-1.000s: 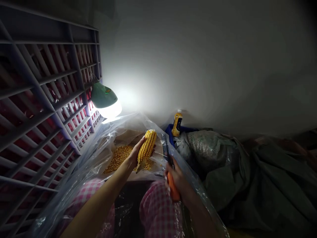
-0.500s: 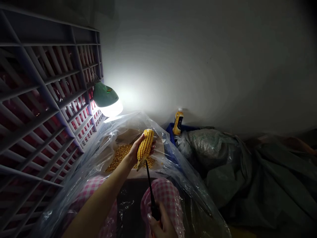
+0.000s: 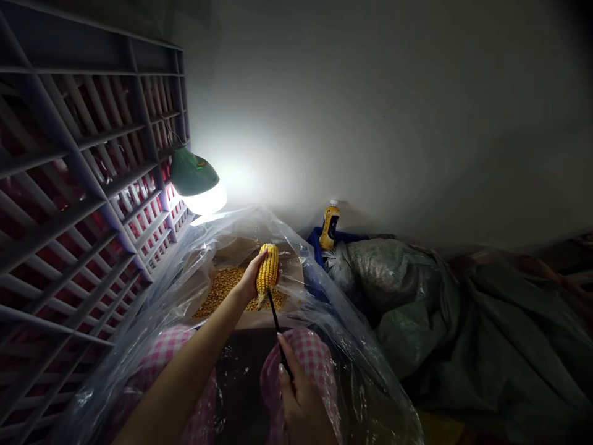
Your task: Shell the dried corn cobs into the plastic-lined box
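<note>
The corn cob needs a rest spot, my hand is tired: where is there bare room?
Bare brown lining shows in the box right of the kernel pile, and behind it. Crowded: the left hand with the corn cob, the tool in the right hand, plastic sheet.

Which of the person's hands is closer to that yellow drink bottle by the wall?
The left. The left hand, gripping the corn cob, sits below and left of the bottle. The right hand, holding the thin tool, is much lower.

A green lamp (image 3: 198,185) glows beside a slatted crate (image 3: 83,179); a yellow bottle (image 3: 330,224) stands against the wall.
</note>
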`<state>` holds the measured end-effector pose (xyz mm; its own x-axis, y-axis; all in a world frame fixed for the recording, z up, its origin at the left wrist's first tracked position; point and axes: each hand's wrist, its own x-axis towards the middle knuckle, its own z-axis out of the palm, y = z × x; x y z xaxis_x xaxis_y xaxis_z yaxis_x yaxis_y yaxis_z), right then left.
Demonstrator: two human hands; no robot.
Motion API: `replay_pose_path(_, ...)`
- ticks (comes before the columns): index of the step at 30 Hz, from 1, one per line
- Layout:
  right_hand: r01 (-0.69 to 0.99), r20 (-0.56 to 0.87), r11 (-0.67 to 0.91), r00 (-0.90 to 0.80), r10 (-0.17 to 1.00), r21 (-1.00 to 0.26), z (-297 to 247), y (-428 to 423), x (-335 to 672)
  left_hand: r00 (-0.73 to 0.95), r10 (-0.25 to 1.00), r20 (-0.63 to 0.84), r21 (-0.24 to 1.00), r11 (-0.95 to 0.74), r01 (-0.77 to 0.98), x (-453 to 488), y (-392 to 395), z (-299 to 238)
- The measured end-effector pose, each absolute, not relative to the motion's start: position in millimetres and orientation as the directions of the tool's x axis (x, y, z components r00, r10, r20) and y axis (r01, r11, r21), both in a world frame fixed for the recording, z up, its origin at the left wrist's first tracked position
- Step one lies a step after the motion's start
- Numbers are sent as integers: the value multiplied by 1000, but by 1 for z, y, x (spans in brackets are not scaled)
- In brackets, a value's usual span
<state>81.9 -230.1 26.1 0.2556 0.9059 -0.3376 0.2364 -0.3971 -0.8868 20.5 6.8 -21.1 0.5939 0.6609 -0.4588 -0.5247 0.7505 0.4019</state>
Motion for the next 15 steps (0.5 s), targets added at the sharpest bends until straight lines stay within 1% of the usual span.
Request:
replay_pose_path(4,334,-310,-375,234,922,-865,36,-227,87,576,673,-464,440,740,-509,20,7,-21)
replay_pose_path(10,450,-377,-433,212,902,-781,42,-227,88,566,662,-492,475,749,-463,17,7,-18)
replay_pose_path(15,439,-341,-411,232,911,-799,40,-227,90,560,670,-487,516,738,-435,15,7,-18)
